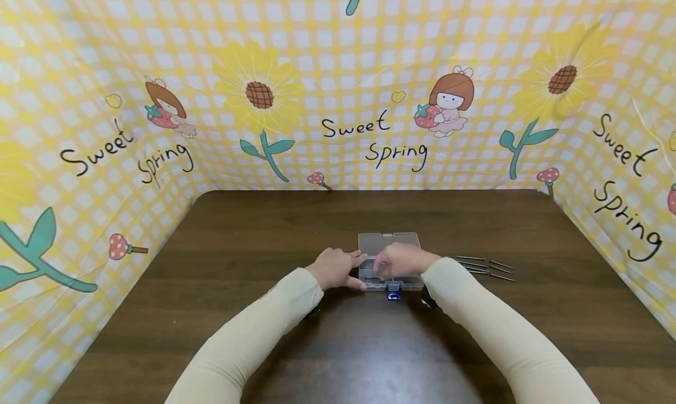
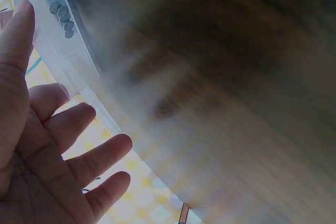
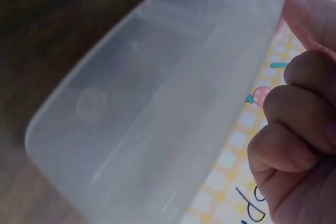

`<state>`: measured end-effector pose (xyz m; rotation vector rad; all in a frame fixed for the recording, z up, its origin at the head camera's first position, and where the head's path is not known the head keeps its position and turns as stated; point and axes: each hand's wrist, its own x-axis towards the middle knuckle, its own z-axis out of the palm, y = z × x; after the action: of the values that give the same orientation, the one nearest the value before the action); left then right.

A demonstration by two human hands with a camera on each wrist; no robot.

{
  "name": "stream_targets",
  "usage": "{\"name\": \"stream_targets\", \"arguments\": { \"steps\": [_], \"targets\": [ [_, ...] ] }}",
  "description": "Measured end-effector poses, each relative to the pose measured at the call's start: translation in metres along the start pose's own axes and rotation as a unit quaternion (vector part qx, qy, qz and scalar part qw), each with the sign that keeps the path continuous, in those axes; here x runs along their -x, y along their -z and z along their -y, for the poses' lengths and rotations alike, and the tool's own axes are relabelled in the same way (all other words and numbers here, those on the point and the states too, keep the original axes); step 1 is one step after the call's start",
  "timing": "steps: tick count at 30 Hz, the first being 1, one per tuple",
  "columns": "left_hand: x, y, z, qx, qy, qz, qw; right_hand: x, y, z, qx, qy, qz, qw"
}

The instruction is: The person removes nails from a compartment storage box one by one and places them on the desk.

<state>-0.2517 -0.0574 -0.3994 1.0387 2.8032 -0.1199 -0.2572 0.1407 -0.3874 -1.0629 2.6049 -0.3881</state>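
Note:
A clear plastic compartment box (image 1: pixel 363 278) sits on the table with its lid (image 1: pixel 376 243) laid back on the far side and a blue latch (image 1: pixel 394 293) at the front. My left hand (image 1: pixel 337 268) rests against the box's left end, its thumb and fingers spread and fairly straight. Reaching over the box from the right, my right hand (image 1: pixel 402 259) points its fingers down into it. In the right wrist view its other fingers (image 3: pixel 294 106) are curled, while the fingertips are hidden behind the box. Small round metal pieces (image 2: pixel 63 18) show through the box wall in the left wrist view.
Several thin metal rods, like nails (image 1: pixel 486 267), lie on the brown table (image 1: pixel 264 228) to the right of the box, partly behind the right forearm. A yellow checked cloth (image 1: pixel 296 57) with printed flowers encloses the table's back and sides.

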Motion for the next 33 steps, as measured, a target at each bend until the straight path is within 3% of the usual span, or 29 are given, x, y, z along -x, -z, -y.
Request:
{"name": "stream_targets", "arguments": {
  "steps": [5, 11, 33],
  "targets": [
    [0.001, 0.000, 0.000, -0.003, 0.000, -0.002, 1.0000, -0.001, -0.003, 0.004, 0.024, 0.015, 0.014, 1.000],
    [0.002, 0.001, -0.001, 0.000, -0.002, 0.002, 1.0000, -0.004, -0.006, 0.006, 0.034, -0.006, 0.024, 0.999],
    [0.002, 0.002, -0.001, -0.013, -0.004, 0.006, 0.9999, -0.011, -0.008, 0.019, 0.127, 0.010, 0.022, 0.992]
  ]
}}
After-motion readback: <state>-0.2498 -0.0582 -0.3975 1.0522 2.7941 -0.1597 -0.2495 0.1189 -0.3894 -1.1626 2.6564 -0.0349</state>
